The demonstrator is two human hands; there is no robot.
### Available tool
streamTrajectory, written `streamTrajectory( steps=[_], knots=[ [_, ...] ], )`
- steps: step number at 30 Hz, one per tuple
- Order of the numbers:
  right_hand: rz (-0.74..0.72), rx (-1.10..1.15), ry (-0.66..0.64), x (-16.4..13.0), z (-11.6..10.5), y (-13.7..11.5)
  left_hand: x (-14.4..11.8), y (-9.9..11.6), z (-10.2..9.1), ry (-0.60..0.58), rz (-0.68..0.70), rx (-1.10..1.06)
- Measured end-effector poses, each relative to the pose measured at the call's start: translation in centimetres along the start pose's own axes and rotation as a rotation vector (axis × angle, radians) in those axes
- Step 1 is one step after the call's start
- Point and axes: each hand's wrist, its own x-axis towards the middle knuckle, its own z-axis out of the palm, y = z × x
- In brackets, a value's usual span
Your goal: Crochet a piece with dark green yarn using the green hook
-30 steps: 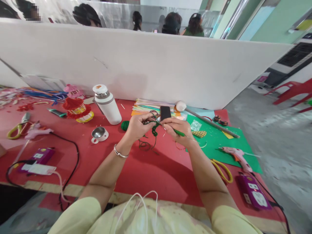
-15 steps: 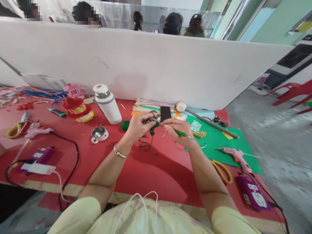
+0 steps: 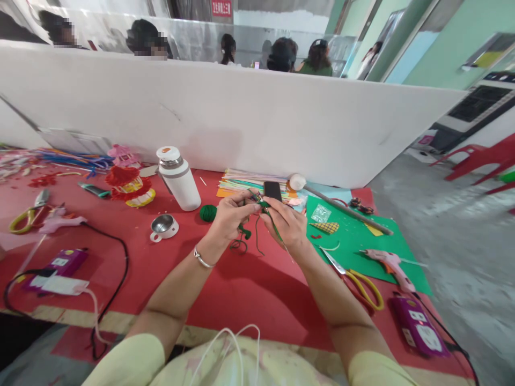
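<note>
Over the middle of the red table, my left hand [image 3: 228, 215] pinches a small piece of dark green crochet work [image 3: 244, 232], part of which dangles below the fingers. My right hand [image 3: 288, 222] is closed around a crochet hook [image 3: 277, 229] with a green handle, its tip up against the work between both hands. Loose green yarn [image 3: 259, 241] trails down towards the table. Just left of my left hand lies a ball of green yarn [image 3: 208, 213]. The exact stitches are hidden by my fingertips.
A white thermos [image 3: 181, 182] and its metal-lined cup [image 3: 164, 228] stand left. Yellow-handled scissors [image 3: 364, 289], a pink glue gun [image 3: 392, 262] and a purple power strip [image 3: 418, 327] lie right. Behind are a phone [image 3: 272, 191], pipe cleaners [image 3: 241, 179] and a white partition [image 3: 257, 123].
My right hand has turned, so the hook now slants steeply down towards me rather than lying nearly level. Both hands are closer together. The view has tilted slightly up.
</note>
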Motion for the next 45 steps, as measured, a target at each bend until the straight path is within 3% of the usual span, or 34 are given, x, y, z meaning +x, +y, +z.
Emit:
streamTrajectory(
  steps=[3,5,9,13,16,22,27,31,35,39,45],
  knots=[
    [-0.029,0.080,0.012,0.0,-0.5,0.4,0.0,1.0,-0.5,-0.121,-0.190,-0.038],
    [-0.069,0.191,-0.037,0.4,-1.1,0.8,0.1,1.4,-1.0,-0.201,-0.231,-0.002],
    [-0.056,0.327,-0.191,1.1,-2.0,1.7,0.6,0.9,-1.8,-0.212,-0.074,0.191],
    [0.007,0.386,-0.224,1.3,-2.0,1.9,0.9,0.2,-2.1,-0.153,0.114,0.371],
    [0.100,0.520,-0.229,1.2,-2.4,1.9,0.9,0.3,-2.4,-0.177,0.121,0.410],
    [0.437,0.856,-0.291,0.8,-2.7,2.4,0.4,1.2,-2.2,-0.267,0.049,0.331],
    [0.606,1.107,-0.150,0.3,-0.5,1.7,0.1,1.5,-1.7,-0.291,-0.099,0.144],
    [0.432,0.916,-0.005,0.6,0.0,0.8,0.3,1.2,-1.5,-0.242,-0.168,0.059],
    [0.241,0.711,0.011,0.9,-0.8,0.4,0.4,1.0,-1.4,-0.253,-0.190,0.072],
    [0.208,0.553,0.083,0.8,-0.7,0.2,0.4,0.9,-1.2,-0.207,-0.146,0.045],
    [0.247,0.485,0.150,0.3,0.1,-0.4,0.2,0.4,-0.7,-0.096,-0.026,0.044]
  ],
)
